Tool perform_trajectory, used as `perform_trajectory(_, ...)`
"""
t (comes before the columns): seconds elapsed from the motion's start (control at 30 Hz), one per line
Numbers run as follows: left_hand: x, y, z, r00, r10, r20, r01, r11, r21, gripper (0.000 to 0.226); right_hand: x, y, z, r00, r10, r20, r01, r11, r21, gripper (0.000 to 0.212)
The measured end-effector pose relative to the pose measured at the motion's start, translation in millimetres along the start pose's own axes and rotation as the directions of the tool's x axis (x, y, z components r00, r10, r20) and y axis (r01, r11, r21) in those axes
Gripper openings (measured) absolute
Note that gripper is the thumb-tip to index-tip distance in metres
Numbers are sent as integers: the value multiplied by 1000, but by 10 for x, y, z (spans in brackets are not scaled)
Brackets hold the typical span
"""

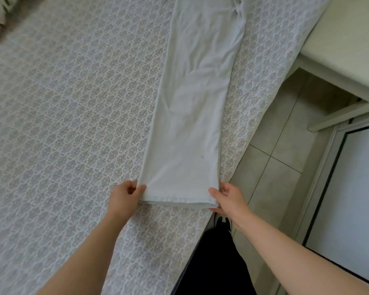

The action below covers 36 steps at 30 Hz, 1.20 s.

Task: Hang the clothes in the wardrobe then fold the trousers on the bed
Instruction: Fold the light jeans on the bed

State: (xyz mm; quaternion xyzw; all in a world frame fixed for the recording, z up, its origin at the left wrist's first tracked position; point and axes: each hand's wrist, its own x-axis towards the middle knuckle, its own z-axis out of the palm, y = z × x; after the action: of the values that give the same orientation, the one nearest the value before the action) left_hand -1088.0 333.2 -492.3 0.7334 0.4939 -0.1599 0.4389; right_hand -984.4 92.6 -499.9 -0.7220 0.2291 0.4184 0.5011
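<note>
Pale trousers lie lengthwise on the patterned bedspread, legs stacked one on the other, waist end running out of view at the top. The hem sits close to the bed's edge, nearest the person. Left hand pinches the left hem corner, thumb on top; right hand pinches the right hem corner the same way (its lower fingers are under the cloth, hidden).

Judged step: about to lift the hem and carry it toward the waist for the first fold.

Risks:
- the two leg layers could slide apart if only the top layer is caught, giving a skewed fold
- creases mid-leg could get folded in
- the right corner is right by the bed's edge, above the tiled floor; a lost pinch could let it drop off
- uneven lift would leave the hem crooked
</note>
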Motion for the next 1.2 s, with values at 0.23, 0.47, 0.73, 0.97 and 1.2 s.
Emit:
perform_trajectory(0.23, -24, 49, -32, 998, -45, 53, 47, 998, -50, 12, -65, -50, -20, 997, 76, -27, -76, 997, 8, 13)
perform_trajectory(0.47, -87, 323, -324, 941, 123, 316, -120, 992, -30, 68, -105, -371, -108, 924, -229, 306, 315, 910, -271, 91)
perform_trajectory(0.73, 327, 407, -292, 877, 218, 429, -396, 834, 385, 61, 290, -563, -217, 901, -306, 307, 428, 520, -739, 80)
perform_trajectory(0.97, 737, 378, -299, 546, 621, 563, -647, -115, 753, 110, 538, -607, -304, 418, -403, 815, 473, -669, -573, 55)
perform_trajectory(1.2, 988, 444, -293, 472, 431, 769, -664, -400, 632, 112, 822, -564, -401, 340, -260, 904, 470, -785, -403, 51)
